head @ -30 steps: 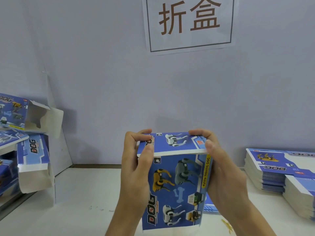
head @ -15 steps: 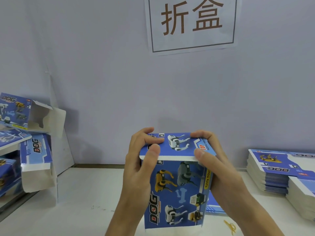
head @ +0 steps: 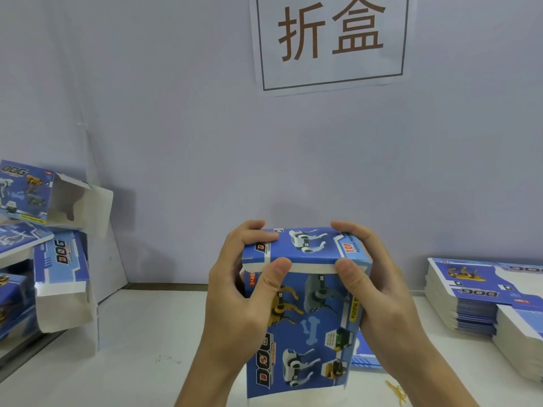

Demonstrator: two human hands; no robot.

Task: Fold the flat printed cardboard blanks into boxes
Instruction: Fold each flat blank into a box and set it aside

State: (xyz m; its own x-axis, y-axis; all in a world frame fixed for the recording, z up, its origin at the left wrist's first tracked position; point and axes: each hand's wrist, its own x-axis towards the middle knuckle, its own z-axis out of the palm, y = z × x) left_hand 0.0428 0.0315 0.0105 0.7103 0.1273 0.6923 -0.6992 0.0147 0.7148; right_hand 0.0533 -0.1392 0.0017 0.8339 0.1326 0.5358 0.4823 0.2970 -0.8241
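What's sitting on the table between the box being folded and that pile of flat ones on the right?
In the head view, the right hand covers most of that stretch; behind it a flat blue blank peeks out beside the box, then bare table up to the pile.

Two hands are seen at the centre of the frame, the left hand (head: 235,301) and the right hand (head: 379,298), and one upright printed box (head: 311,327) is held between them. Four folded boxes (head: 58,259) can be counted at the left edge, though the pile is cut off there. Two stacks of flat blanks (head: 470,298) are counted at the right edge. One paper sign (head: 330,39) is seen at the top, and one yellow rubber band (head: 396,390) at the lower right.
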